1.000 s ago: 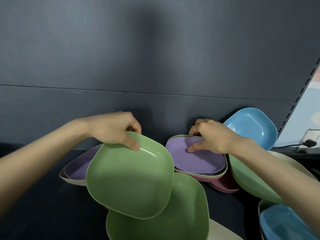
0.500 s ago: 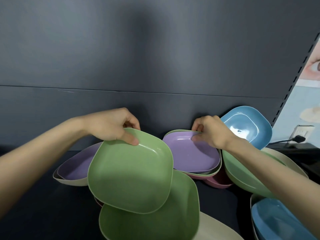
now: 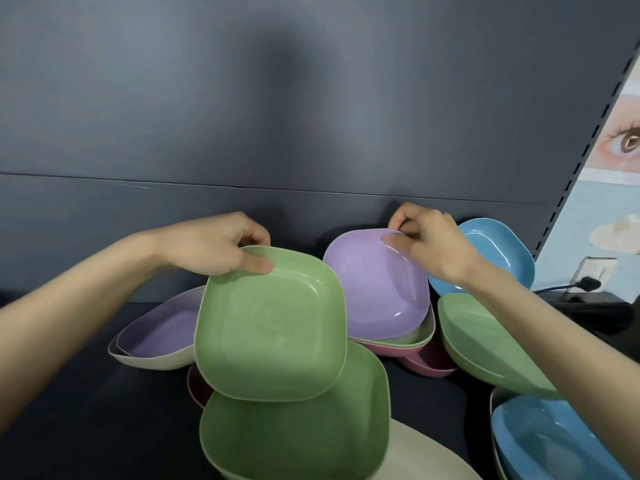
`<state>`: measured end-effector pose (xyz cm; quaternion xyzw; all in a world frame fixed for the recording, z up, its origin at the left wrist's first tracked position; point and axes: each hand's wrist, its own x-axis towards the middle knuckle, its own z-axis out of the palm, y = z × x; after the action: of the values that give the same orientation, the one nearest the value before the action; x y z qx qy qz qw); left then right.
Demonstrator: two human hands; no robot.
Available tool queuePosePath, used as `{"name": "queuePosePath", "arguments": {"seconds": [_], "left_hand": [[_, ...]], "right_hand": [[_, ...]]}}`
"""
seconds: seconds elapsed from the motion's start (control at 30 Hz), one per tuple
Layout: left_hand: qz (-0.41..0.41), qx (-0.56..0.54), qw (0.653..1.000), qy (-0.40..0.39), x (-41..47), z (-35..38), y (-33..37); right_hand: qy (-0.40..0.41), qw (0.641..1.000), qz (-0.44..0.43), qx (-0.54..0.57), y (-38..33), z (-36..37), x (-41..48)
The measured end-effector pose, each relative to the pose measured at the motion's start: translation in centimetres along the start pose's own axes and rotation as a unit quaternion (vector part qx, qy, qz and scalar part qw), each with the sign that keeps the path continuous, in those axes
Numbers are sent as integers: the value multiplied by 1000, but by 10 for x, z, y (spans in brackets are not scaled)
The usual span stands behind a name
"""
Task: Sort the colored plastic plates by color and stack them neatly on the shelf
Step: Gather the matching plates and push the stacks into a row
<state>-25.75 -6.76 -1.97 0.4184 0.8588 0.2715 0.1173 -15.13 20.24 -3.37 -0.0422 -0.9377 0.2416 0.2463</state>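
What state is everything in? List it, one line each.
Left hand: grips upper green plate's rim.
Upper green plate: held tilted above lower green plate.
Right hand: pinches right purple plate's rim.
Right purple plate: far edge raised off its stack.
Left purple plate: nested in cream plate.
Back blue plate: leaning on back panel.
Plug: in socket.

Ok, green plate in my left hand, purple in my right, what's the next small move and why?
Probably set the held green plate down onto the green plate below it: same colour, right underneath. Your left hand pinches only its far rim.
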Motion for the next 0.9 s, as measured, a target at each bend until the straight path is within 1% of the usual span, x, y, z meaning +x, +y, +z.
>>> {"name": "queuePosePath", "arguments": {"seconds": [0.1, 0.2, 0.3, 0.4, 0.5, 0.6, 0.73, 0.83, 0.9], "left_hand": [[3, 3, 999, 40, -10, -4, 3], [13, 8, 995, 95, -27, -6, 10], [13, -8, 988, 151, -50, -6, 16], [-4, -49, 980, 191, -80, -5, 23], [-37, -98, 970, 221, -115, -3, 29], [-57, -139, 957, 249, -151, 0, 29], [-64, -184, 926, 324, -204, 0, 19], [-68, -209, 891, 398, -246, 2, 5], [-65, -218, 869, 439, -277, 5, -7]], "right_hand": [[21, 999, -30, 2, -14, -11, -3], [66, 996, -51, 16, -29, -19, -9], [88, 994, -53, 42, -45, -24, -19], [92, 990, -39, 99, -63, -26, -29], [76, 983, -38, 162, -85, -26, -42], [63, 980, -50, 184, -108, -19, -58], [75, 971, -64, 217, -145, -9, -80], [79, 963, -68, 248, -178, 2, -95], [68, 955, -55, 284, -202, 17, -108]]}}
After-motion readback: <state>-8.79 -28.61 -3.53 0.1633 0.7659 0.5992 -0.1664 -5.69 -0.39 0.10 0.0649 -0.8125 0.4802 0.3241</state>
